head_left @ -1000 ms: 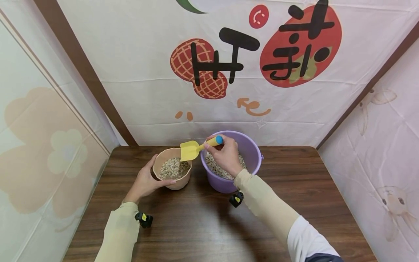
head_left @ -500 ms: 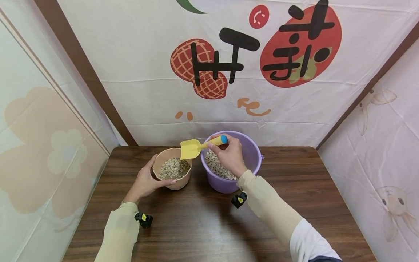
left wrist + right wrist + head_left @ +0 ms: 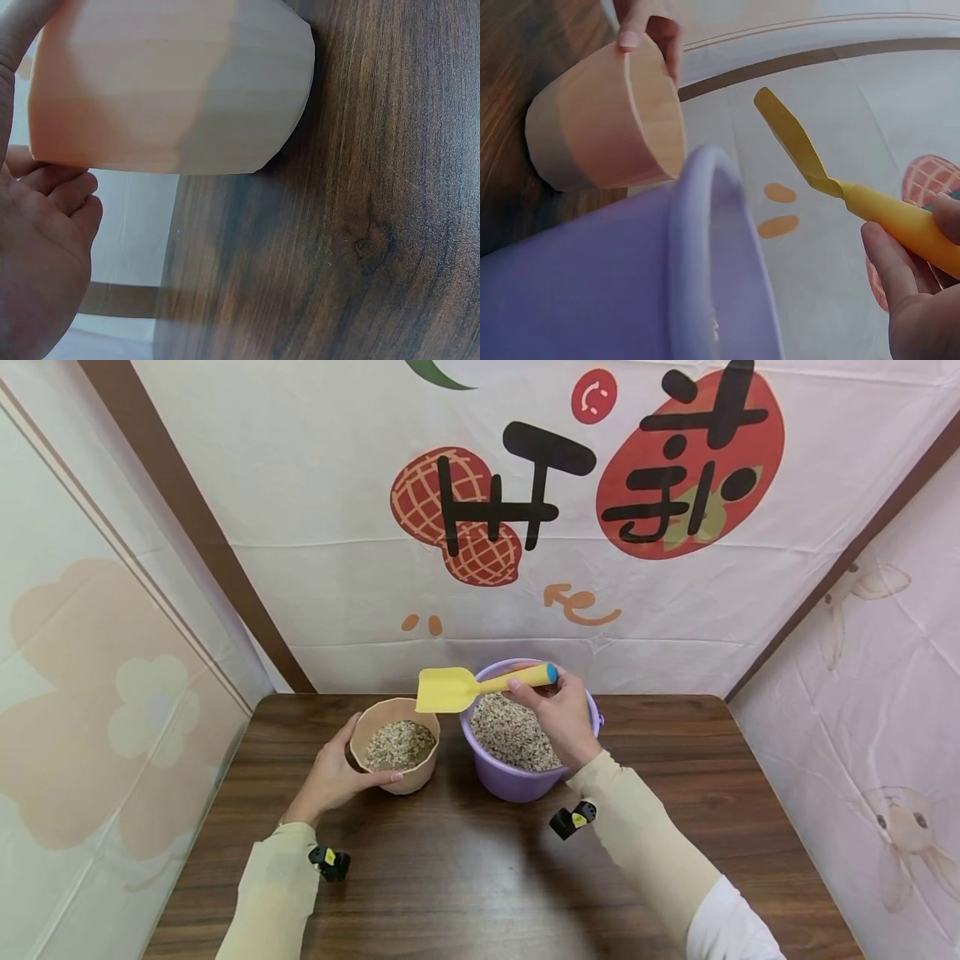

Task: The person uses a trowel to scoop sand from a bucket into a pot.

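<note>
My left hand (image 3: 337,779) holds a peach faceted pot (image 3: 416,779), its thumb along the near rim and its fingers round the far left side. Grainy, gravel-like material (image 3: 397,745) covers the inside of the pot. In my right hand (image 3: 566,718) is a yellow toy shovel (image 3: 446,691), gripped by its blue-ended handle above the purple bucket (image 3: 510,787). The blade reaches left, over the pot's far right rim, and looks bare. More of the same grains (image 3: 512,735) lie in the bucket. In the right wrist view the shovel (image 3: 791,139) stands apart from both rims.
Pot and bucket stand close together near the back edge of a dark wooden table (image 3: 450,877). Right behind it hangs a printed white cloth wall (image 3: 337,577), with further cloth panels at left and right.
The right hand has moved right and lifted the shovel up from the pot, its blade levelling out. More of the bucket's grains now show. The left hand and pot have stayed still.
</note>
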`<state>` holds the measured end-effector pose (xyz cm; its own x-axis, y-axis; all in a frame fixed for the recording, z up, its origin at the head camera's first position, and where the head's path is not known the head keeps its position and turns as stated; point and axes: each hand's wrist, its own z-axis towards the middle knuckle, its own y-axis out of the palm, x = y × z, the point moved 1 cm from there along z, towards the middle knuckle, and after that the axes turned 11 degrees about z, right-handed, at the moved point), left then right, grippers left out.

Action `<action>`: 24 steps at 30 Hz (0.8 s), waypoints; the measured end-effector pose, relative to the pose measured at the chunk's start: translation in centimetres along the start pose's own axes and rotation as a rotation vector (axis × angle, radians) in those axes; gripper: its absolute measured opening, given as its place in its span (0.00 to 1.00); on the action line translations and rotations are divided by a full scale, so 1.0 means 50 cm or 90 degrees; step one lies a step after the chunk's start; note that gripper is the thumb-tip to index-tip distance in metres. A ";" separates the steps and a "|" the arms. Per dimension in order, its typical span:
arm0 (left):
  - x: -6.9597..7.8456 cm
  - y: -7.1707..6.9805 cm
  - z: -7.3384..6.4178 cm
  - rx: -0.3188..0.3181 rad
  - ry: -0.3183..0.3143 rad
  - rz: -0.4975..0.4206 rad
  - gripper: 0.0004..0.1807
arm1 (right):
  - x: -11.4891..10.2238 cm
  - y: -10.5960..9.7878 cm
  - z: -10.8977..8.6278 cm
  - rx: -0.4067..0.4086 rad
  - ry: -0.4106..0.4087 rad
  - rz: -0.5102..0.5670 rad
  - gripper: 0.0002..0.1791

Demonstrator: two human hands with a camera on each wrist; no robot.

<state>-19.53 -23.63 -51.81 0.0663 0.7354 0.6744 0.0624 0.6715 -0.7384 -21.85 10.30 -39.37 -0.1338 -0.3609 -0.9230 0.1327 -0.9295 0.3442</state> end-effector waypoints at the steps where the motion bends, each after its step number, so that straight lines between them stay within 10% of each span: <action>1: 0.000 0.000 0.000 0.000 0.000 0.001 0.74 | -0.004 -0.005 -0.002 0.003 0.004 0.008 0.18; 24: -0.001 -0.001 0.001 -0.003 0.000 0.003 0.73 | -0.036 -0.126 -0.048 0.057 -0.035 0.094 0.14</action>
<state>-19.58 -23.67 -51.79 0.0673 0.7385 0.6709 0.0666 0.6676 -0.7415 -20.08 17.01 -40.31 -0.1734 -0.4954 -0.8512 0.0678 -0.8682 0.4915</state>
